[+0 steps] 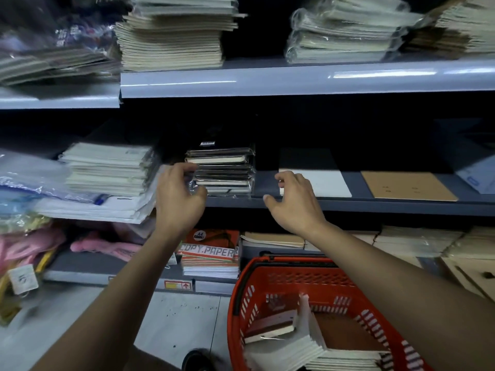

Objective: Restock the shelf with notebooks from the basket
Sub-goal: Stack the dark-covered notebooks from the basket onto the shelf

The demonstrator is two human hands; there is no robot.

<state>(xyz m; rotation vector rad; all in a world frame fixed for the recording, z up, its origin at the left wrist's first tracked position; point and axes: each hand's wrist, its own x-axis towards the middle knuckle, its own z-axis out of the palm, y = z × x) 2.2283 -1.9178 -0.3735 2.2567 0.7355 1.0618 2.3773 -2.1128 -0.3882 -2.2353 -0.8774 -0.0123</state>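
Note:
A stack of dark plastic-wrapped notebooks [223, 171] sits on the middle shelf [348, 206]. My left hand [179, 196] is at the stack's left front corner, its fingers curled against the wrapping. My right hand [293, 199] hovers just right of the stack over the shelf's front edge, fingers loosely bent and holding nothing. The red basket [241, 295] stands on the floor at the lower right. It contains several pale notebooks [308, 352] and one dark notebook [270, 326].
A white notebook [324, 183] and a brown one [407, 186] lie flat on the same shelf to the right. Tall paper stacks [107, 170] crowd the left. Copy paper reams [211, 253] and brown notebooks [401, 242] fill the bottom shelf. The upper shelf [294, 79] overhangs.

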